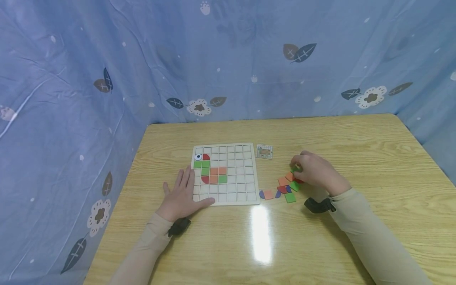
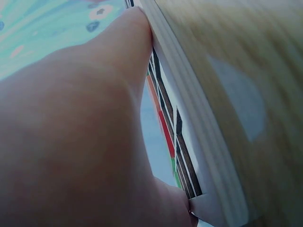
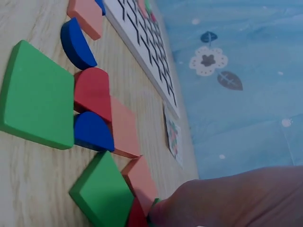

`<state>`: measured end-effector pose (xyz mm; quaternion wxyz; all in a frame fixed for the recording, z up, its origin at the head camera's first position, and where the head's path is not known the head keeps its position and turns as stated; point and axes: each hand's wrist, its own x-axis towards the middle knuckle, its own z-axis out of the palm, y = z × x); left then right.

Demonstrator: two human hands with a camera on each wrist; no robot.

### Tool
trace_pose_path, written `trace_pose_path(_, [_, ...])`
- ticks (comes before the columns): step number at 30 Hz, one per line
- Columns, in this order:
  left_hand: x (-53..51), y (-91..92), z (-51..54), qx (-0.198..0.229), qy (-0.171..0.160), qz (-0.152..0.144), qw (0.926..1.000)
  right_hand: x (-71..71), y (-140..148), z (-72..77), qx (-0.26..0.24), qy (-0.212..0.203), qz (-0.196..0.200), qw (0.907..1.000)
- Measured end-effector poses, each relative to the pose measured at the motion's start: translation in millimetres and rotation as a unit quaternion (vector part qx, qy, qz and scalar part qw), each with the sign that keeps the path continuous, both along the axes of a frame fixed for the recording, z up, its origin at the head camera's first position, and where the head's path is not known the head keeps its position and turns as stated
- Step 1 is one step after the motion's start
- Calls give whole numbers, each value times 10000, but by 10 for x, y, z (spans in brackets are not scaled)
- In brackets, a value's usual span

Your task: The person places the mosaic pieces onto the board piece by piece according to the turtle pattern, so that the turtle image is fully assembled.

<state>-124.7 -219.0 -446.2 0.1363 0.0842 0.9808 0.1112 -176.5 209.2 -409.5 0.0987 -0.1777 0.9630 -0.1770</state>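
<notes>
Your left hand (image 1: 181, 198), fingers spread against a square white gridded board (image 1: 241, 170), your right hand (image 1: 316, 169) pinching a small green tile (image 1: 295, 169), wood-grain bench (image 1: 303, 249) beneath.

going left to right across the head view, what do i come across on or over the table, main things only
Left hand → gridded board → small picture card → nearest loose green square → right hand.
</notes>
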Motion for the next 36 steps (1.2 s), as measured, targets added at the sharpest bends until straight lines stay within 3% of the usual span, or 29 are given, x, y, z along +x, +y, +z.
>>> trace_pose_path(12, [5, -7, -2, 30, 16, -14, 10000, 0, -60, -57, 129, 207, -128, 9996])
trace_pose_path(23, [10, 2, 26, 85, -8, 16, 10000, -29, -186, -96, -678, 738, 131, 9949])
trace_pose_path(36, [15, 5, 29, 53, -37, 5, 10000, -87, -694, -86, -1160, 942, 684, 9864])
